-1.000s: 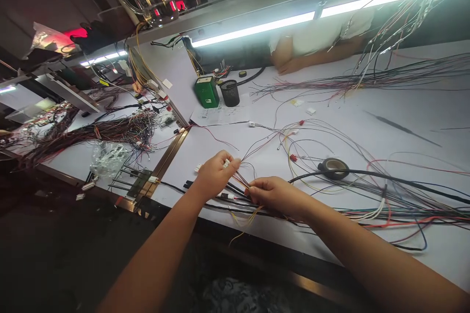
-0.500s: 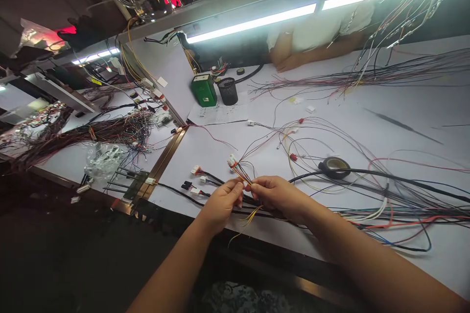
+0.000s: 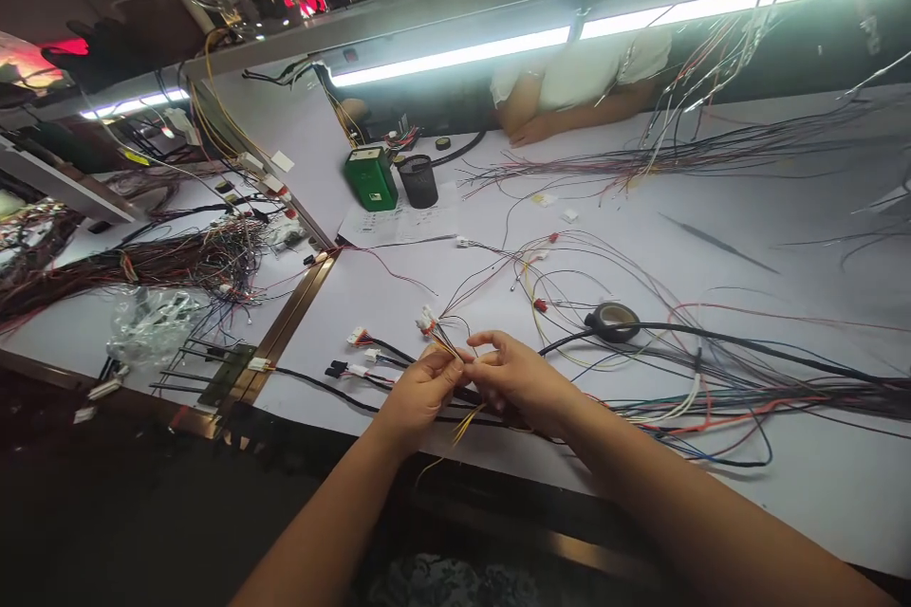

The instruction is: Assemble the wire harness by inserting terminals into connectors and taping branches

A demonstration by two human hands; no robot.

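Note:
Over the front of the white table, my left hand [image 3: 425,391] is closed on a bundle of thin wires [image 3: 447,342] that ends in white connectors [image 3: 427,320]. My right hand [image 3: 516,377] meets it at the same wires, its thumb and fingers pinched there and one finger lifted. What lies between the fingertips is partly hidden. Below the hands hang loose yellow wires [image 3: 466,424]. Left of them lie black-sleeved cables with a white-and-orange connector [image 3: 359,337] and a black connector [image 3: 336,368].
A roll of black tape [image 3: 613,322] lies right of the hands, beside a long wire bundle [image 3: 804,395]. Farther back stand a green box [image 3: 371,180] and a black mesh cup [image 3: 418,182]. A pronged fixture [image 3: 229,376] sits at the left edge. Across the table rests another person's arm [image 3: 569,120].
The whole view has shifted, so the table's things appear farther left. My right hand's index finger has lifted and spread from the wires; both hands stay together at the bundle.

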